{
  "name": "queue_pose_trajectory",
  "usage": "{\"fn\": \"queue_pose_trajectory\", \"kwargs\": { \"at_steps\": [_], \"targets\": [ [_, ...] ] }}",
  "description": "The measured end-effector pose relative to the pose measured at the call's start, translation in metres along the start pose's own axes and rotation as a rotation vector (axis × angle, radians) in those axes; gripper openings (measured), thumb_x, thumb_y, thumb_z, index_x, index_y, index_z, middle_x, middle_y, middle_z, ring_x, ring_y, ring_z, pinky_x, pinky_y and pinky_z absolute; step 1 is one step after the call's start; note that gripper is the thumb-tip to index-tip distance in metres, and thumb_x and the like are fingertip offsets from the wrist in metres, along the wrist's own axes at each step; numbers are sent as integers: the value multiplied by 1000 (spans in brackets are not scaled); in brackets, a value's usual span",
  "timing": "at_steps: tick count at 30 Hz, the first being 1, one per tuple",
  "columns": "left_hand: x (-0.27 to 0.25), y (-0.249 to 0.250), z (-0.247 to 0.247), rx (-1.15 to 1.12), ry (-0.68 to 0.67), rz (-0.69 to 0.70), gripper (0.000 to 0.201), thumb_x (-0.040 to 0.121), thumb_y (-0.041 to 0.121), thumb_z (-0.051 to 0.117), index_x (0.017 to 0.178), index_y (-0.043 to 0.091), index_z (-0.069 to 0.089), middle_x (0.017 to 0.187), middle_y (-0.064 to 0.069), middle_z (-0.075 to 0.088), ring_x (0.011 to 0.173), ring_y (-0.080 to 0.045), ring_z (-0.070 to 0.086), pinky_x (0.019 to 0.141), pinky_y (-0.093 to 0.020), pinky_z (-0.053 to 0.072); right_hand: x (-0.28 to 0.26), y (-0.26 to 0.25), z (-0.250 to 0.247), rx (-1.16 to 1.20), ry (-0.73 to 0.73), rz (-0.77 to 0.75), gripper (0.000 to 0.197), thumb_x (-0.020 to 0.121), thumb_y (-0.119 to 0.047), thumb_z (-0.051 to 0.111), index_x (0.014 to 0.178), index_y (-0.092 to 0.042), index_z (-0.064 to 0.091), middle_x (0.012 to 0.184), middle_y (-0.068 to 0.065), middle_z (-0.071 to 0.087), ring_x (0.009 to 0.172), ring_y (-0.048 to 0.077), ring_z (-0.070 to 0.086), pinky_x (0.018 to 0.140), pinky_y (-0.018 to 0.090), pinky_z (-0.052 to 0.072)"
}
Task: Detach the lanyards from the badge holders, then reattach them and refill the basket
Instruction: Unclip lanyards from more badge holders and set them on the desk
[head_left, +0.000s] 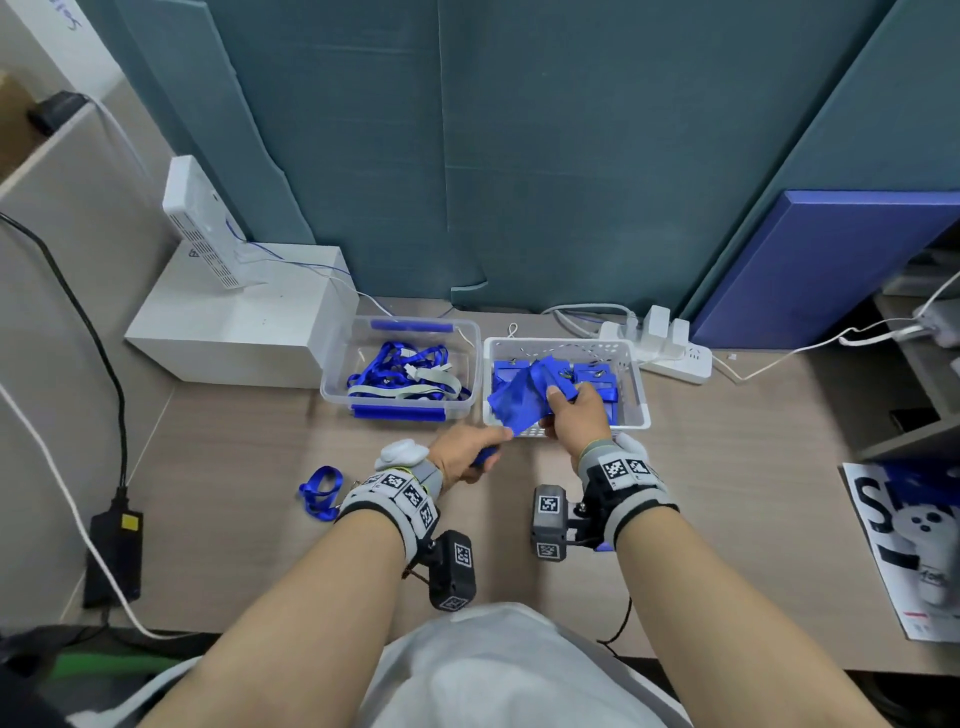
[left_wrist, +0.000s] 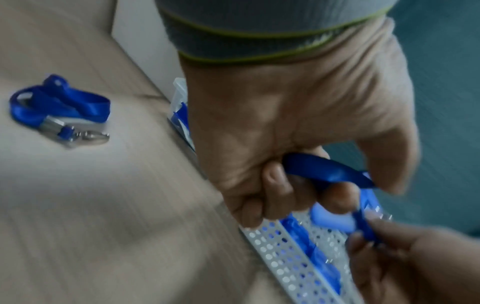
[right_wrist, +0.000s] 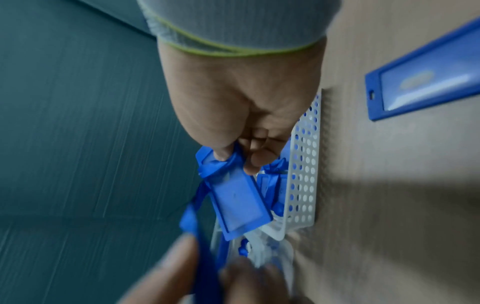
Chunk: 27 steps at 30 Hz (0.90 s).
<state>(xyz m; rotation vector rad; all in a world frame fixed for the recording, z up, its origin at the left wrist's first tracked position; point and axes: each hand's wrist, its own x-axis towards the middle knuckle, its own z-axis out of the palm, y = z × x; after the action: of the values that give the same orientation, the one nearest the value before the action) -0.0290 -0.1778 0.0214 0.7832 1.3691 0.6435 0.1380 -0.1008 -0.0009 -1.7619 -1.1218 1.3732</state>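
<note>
My right hand pinches the top of a blue badge holder above the white perforated basket, which holds several more blue holders. The holder's blue lanyard runs to my left hand, whose curled fingers grip the strap just in front of the basket. In the head view the held holder is blurred. A detached blue lanyard with a metal clip lies on the table to the left. One bare badge holder lies flat on the table near my right wrist.
A clear bin of blue and grey lanyards stands left of the basket. Behind are a white box and a power strip with cables. A magazine lies at the right edge, a black adapter at the left.
</note>
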Motion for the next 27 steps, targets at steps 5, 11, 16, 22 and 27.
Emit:
{"fn": "queue_pose_trajectory", "kwargs": {
  "at_steps": [5,11,16,22,27],
  "targets": [
    [-7,27,15,-198,-152,164,57,107,28,42,103,-28,54,57,10,55,48,-13,44,57,-23,38,0,24,4,-251,-174,-69,27,94,-33,63,85,-21,40,75,9,51,64,24,50,65,49,51],
    [19,36,2,-432,303,239,36,106,34,44,140,27,56,87,0,69,108,-17,67,94,-39,54,-26,6,-3,-148,-362,-81,9,104,-12,52,97,-13,56,76,8,60,59,20,54,52,26,47],
    [31,10,-7,97,403,230,47,87,76,27,129,67,47,128,6,65,116,-18,60,105,-45,47,-25,-5,0,22,-422,-10,14,105,-11,50,91,-14,55,82,9,60,65,21,57,61,30,53],
    [30,16,-12,63,351,247,42,102,56,26,130,54,58,123,-5,66,113,-25,62,104,-39,46,-25,-5,-1,288,-348,94,14,107,-12,46,112,-12,59,95,8,63,64,19,60,53,26,48],
    [32,8,-12,46,336,64,38,105,42,38,102,20,68,97,-5,71,94,-27,63,96,-36,45,-10,-9,-4,297,-165,104,16,106,-15,47,120,-21,45,93,2,57,56,14,55,52,28,42]
  ]
}}
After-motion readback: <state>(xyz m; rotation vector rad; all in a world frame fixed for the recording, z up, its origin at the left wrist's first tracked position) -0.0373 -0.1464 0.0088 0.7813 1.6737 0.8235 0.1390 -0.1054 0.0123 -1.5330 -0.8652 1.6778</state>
